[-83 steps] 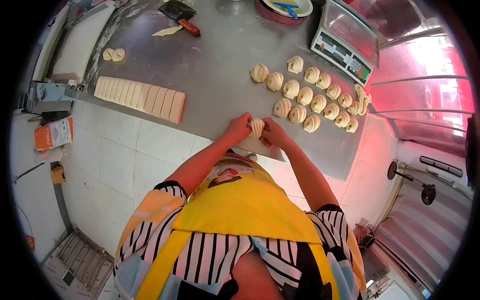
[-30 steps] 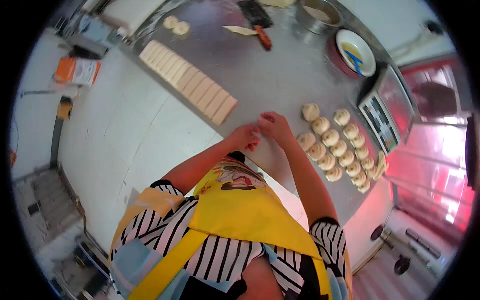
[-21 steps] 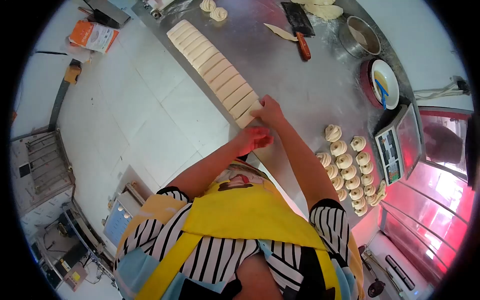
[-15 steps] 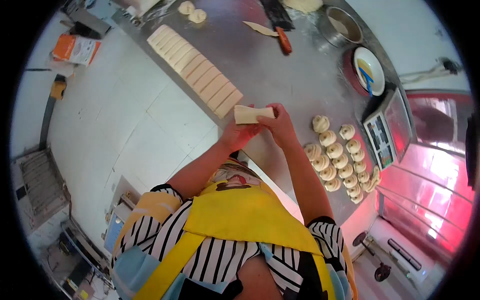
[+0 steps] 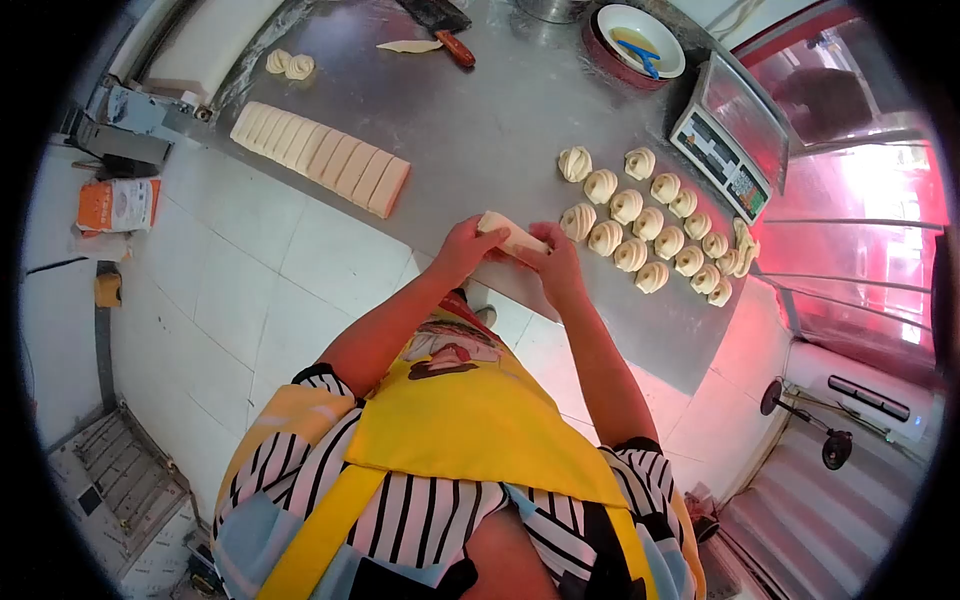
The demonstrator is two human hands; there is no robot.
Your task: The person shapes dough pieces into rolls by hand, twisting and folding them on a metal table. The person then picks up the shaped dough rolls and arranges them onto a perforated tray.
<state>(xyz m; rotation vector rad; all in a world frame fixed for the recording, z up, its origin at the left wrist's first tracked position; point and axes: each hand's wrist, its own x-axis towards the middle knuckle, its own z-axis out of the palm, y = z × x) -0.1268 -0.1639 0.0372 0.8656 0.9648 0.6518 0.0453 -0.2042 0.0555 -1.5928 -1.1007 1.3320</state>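
Observation:
Between my two hands, over the table's near edge, is a flat pale strip of dough point(image 5: 512, 234). My left hand point(image 5: 465, 248) grips its left end, with the thumb on top. At the other end my right hand point(image 5: 557, 262) holds it; those fingers are partly blurred. Left of my hands lies a row of cut dough slices point(image 5: 320, 155), side by side along the table edge. To the right stand several twisted dough rolls point(image 5: 627, 206) in slanting rows.
The metal table point(image 5: 470, 130) bears a cleaver point(image 5: 437, 25) with a red-brown handle, two dough twists point(image 5: 290, 65) at the far left, a white bowl point(image 5: 668, 50) with yellow liquid and a blue-handled tool, and a digital scale point(image 5: 725, 150) at the right.
My view has turned, so the table's things sit further left and higher. The dough strip has gone from level to slanting down toward my right hand, and both hands have shifted their hold.

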